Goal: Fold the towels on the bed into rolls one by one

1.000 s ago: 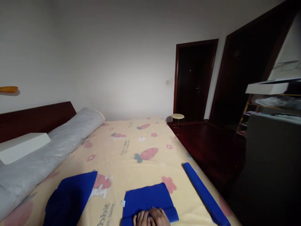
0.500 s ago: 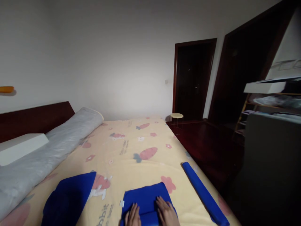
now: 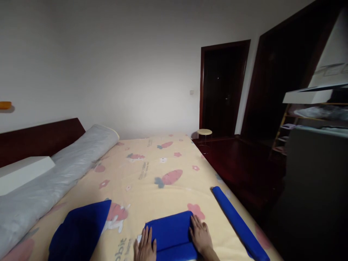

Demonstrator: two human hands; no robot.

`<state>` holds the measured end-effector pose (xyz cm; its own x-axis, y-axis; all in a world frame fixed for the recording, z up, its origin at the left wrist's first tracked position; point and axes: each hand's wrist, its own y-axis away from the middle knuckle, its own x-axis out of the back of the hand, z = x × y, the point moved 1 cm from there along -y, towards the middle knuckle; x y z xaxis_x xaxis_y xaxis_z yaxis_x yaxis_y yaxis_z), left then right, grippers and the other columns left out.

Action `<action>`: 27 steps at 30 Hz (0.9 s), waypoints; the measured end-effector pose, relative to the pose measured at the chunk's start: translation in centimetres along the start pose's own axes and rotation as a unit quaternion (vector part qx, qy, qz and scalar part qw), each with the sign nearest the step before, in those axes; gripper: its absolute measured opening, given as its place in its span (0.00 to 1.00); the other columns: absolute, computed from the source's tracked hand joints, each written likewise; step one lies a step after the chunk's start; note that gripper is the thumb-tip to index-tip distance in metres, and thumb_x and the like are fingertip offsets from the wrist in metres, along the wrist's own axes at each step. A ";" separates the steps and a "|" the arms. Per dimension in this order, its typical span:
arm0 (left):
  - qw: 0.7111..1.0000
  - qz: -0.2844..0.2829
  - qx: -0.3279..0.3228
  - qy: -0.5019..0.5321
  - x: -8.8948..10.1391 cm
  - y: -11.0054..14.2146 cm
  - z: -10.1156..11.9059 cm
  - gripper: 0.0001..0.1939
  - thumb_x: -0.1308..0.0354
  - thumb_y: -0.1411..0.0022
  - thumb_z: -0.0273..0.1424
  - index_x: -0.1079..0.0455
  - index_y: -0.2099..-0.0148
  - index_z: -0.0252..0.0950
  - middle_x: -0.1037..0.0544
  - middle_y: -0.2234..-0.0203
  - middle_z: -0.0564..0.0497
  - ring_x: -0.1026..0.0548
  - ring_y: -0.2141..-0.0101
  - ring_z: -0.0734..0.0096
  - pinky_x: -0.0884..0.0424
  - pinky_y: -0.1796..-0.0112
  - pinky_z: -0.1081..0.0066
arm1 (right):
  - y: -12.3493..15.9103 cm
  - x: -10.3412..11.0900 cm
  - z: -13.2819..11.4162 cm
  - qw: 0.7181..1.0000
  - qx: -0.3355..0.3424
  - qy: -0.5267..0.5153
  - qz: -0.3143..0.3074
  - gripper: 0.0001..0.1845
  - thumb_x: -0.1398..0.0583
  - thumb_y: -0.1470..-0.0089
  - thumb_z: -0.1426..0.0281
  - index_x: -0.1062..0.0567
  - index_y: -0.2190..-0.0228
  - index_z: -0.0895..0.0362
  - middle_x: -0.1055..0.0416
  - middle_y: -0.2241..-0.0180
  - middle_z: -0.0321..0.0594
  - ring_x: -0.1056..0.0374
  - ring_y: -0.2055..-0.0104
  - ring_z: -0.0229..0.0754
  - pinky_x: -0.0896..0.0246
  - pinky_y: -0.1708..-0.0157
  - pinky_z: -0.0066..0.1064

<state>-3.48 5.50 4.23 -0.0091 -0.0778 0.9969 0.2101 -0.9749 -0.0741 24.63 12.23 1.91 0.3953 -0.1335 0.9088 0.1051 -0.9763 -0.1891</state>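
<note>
A folded blue cloth (image 3: pixel 171 232) lies on the bed, with a crease running across its nearer part. On its left edge rests my left hand (image 3: pixel 146 246), fingers stretched out, partly covering a small white tag (image 3: pixel 139 238). My right hand (image 3: pixel 200 233) lies flat over the cloth's right edge, its fingers pointing up toward the far corner. To the left is another blue fabric piece (image 3: pixel 80 230) with a pointed corner. A long, narrow blue roll or folded strip (image 3: pixel 239 223) lies to the right, near the bed's edge.
The bed (image 3: pixel 146 203) has a yellow sheet with carrots, rabbits and flowers. A grey rolled bedding piece (image 3: pixel 73 163) and a white box-like object (image 3: pixel 25 172) lie by the dark headboard (image 3: pixel 43 136). Beyond the bed stands a round stool (image 3: pixel 204 132); a shelf (image 3: pixel 307 96) is at right.
Both hands have moved outward and a little farther up the cloth, from its middle to its left and right edges. The cloth looks flatter and wider. The other blue pieces stay in place.
</note>
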 end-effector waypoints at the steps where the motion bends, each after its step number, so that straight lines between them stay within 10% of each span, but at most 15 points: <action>1: 1.000 0.013 -0.001 -0.008 0.0 0.0 -0.1 0.26 0.60 0.35 0.35 0.45 0.35 0.45 0.43 0.36 0.49 0.41 0.37 0.59 0.45 0.41 0.45 | -0.1 -0.2 0.3 1.000 -0.011 0.008 0.011 0.28 0.51 0.43 0.62 0.31 0.44 0.56 0.39 0.39 0.49 0.43 0.38 0.56 0.47 0.42 0.55; 6: 0.992 0.102 -0.075 -0.002 -0.3 -0.6 1.9 0.29 0.57 0.40 0.25 0.42 0.37 0.43 0.40 0.37 0.50 0.38 0.39 0.59 0.42 0.41 0.45 | 0.3 -0.6 -2.2 0.998 0.050 -0.022 0.033 0.27 0.52 0.40 0.62 0.33 0.42 0.56 0.42 0.38 0.49 0.46 0.36 0.55 0.50 0.40 0.55; 11: 0.977 0.129 -0.166 0.025 -0.4 -1.5 5.4 0.31 0.58 0.40 0.23 0.45 0.35 0.42 0.40 0.37 0.54 0.38 0.39 0.69 0.36 0.42 0.60 | 1.0 0.1 -7.5 0.971 0.188 -0.093 -0.117 0.30 0.52 0.40 0.67 0.44 0.37 0.49 0.50 0.34 0.38 0.53 0.33 0.45 0.54 0.36 0.46; 14: 0.991 0.079 -0.106 0.009 -0.6 -1.6 5.7 0.28 0.56 0.40 0.28 0.41 0.37 0.40 0.38 0.38 0.49 0.38 0.39 0.62 0.38 0.42 0.52 | 0.7 0.8 -8.7 0.964 0.177 -0.094 -0.172 0.30 0.51 0.40 0.64 0.43 0.37 0.49 0.50 0.34 0.40 0.54 0.33 0.46 0.55 0.36 0.48; 19: 0.997 -0.015 0.044 -0.053 0.5 -1.1 3.0 0.29 0.62 0.35 0.36 0.51 0.33 0.40 0.49 0.33 0.46 0.49 0.34 0.58 0.50 0.39 0.45 | -0.9 2.3 -5.3 0.987 0.050 -0.019 -0.151 0.31 0.55 0.38 0.58 0.42 0.37 0.56 0.52 0.34 0.45 0.56 0.32 0.50 0.59 0.36 0.51; 27: 0.990 -0.125 0.033 -0.051 4.5 -1.2 1.5 0.30 0.66 0.33 0.39 0.59 0.31 0.41 0.59 0.32 0.53 0.58 0.33 0.64 0.58 0.37 0.48 | -1.2 2.8 0.5 0.993 0.008 0.029 -0.112 0.31 0.55 0.38 0.59 0.42 0.37 0.58 0.51 0.35 0.48 0.54 0.33 0.52 0.56 0.37 0.54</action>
<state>-2.26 6.62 8.81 0.0295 0.1894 0.9815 0.2769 -0.9450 0.1740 26.10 13.17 4.47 0.3073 0.0766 0.9485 0.1987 -0.9799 0.0148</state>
